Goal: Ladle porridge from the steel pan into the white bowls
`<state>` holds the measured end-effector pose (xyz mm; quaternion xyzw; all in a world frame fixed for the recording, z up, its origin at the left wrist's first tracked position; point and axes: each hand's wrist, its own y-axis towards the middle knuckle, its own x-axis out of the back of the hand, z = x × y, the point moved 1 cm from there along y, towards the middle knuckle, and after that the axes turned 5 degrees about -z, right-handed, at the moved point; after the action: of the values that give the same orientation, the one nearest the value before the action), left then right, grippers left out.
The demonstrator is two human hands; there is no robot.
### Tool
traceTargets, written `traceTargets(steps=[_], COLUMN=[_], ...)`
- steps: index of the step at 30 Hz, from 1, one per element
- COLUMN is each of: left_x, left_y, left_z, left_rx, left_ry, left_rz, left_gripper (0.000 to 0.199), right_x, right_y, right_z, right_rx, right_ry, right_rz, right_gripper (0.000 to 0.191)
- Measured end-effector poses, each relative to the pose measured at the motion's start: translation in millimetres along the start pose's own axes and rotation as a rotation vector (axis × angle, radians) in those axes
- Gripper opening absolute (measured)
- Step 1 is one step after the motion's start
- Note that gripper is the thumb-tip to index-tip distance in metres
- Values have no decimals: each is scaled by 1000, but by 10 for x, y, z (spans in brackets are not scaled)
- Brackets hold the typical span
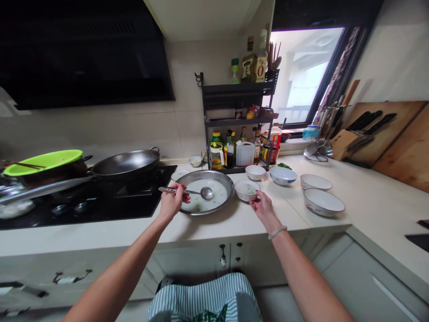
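Head view shows us at the tabletop, with the wide metal basin of pale liquid as our landmark. Our left hand is clenched around the ladle handle at the basin's near-left rim; the ladle's long axis runs left to right, its bowl lying over the liquid. Just right of the basin sits a small bowl, already holding some liquid. Our right hand is nearer it, fingertips gripping its near rim. Four more bowls stand farther right of the basin.
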<state>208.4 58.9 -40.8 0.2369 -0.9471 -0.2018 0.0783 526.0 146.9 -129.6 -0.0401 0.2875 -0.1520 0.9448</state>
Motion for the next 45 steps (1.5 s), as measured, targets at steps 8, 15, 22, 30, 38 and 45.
traceTargets(steps=[8, 15, 22, 30, 38, 45], left_x=[42, 74, 88, 67, 77, 122], left_y=[-85, 10, 81, 119, 116, 95], left_z=[38, 80, 88, 61, 165, 172], left_rx=[-14, 148, 313, 312, 241, 184], left_ry=[77, -88, -204, -214, -62, -13], left_rz=[15, -123, -232, -250, -201, -166], left_gripper=[23, 16, 7, 6, 11, 12], right_x=[5, 17, 14, 10, -1, 0], right_y=[0, 11, 8, 9, -7, -5], right_z=[-2, -15, -15, -16, -6, -4], right_rx=[-5, -9, 0, 0, 6, 2], right_ry=[-2, -1, -3, -1, 5, 1], right_rz=[1, -1, 0, -1, 3, -4], right_gripper=[26, 28, 25, 25, 26, 25])
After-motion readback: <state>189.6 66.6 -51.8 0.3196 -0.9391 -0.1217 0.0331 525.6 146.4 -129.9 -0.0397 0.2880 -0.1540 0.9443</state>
